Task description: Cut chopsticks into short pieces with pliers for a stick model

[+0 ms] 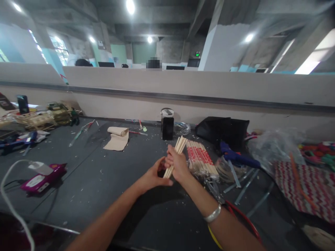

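Note:
A bundle of thin wooden chopsticks (181,142) slants up to the right over the dark table. My right hand (180,166), with a silver bangle on its wrist, is closed around the middle of the bundle. Curled about the lower end is my left hand (154,176), its thumb below and its fingers against the sticks and the right hand. Just right of the hands lie more chopsticks in red-printed wrapping (200,157). Pliers (214,188) with red handles rest below that pack, partly hidden by my right forearm.
A black phone (168,128) leans upright at the back. Brown paper (117,137) lies half rolled at left, beyond a magenta power strip (43,177). At right are a blue glue gun (238,157), glue sticks (246,186), a black bag (222,130) and patterned cloth (300,184).

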`<move>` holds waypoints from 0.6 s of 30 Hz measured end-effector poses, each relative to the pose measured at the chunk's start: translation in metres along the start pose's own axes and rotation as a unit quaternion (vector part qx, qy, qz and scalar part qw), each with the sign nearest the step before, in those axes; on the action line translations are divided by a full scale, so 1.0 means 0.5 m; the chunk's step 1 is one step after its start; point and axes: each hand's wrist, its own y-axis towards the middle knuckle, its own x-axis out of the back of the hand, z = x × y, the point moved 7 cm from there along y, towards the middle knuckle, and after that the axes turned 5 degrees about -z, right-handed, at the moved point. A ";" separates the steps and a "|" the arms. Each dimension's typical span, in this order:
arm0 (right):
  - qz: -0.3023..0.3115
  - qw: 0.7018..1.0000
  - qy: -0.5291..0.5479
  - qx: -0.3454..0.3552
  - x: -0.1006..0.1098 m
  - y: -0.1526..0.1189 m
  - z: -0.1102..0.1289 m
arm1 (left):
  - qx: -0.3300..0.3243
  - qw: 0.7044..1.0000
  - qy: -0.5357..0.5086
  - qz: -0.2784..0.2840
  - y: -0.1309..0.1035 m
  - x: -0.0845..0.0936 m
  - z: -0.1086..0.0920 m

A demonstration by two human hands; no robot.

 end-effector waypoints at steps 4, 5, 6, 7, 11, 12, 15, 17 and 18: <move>0.040 0.996 0.046 -0.070 -0.001 0.023 -0.020 | 0.086 0.986 -0.139 0.013 -0.004 0.003 -0.016; 0.050 0.994 0.055 -0.077 -0.005 0.025 -0.027 | 0.092 0.984 -0.154 0.013 -0.002 -0.001 -0.019; 0.059 0.993 0.062 -0.082 -0.009 0.026 -0.034 | 0.097 0.982 -0.160 0.015 0.000 -0.006 -0.018; 0.067 0.992 0.066 -0.085 -0.014 0.025 -0.041 | 0.105 0.982 -0.157 0.014 0.002 -0.010 -0.013; 0.077 0.991 0.068 -0.087 -0.021 0.025 -0.056 | 0.126 0.986 -0.106 -0.034 0.011 -0.005 0.017; 0.071 0.992 0.067 -0.084 -0.019 0.027 -0.058 | 0.119 0.988 -0.085 -0.053 0.013 -0.001 0.021; 0.033 0.995 0.060 -0.066 -0.006 0.036 -0.065 | 0.104 0.989 -0.009 -0.104 0.016 0.004 0.030; 0.004 0.998 0.043 -0.053 0.005 0.043 -0.071 | 0.115 0.986 0.026 -0.119 0.017 0.001 0.037; -0.006 0.998 0.030 -0.048 0.010 0.047 -0.074 | 0.117 0.985 0.038 -0.121 0.018 0.000 0.039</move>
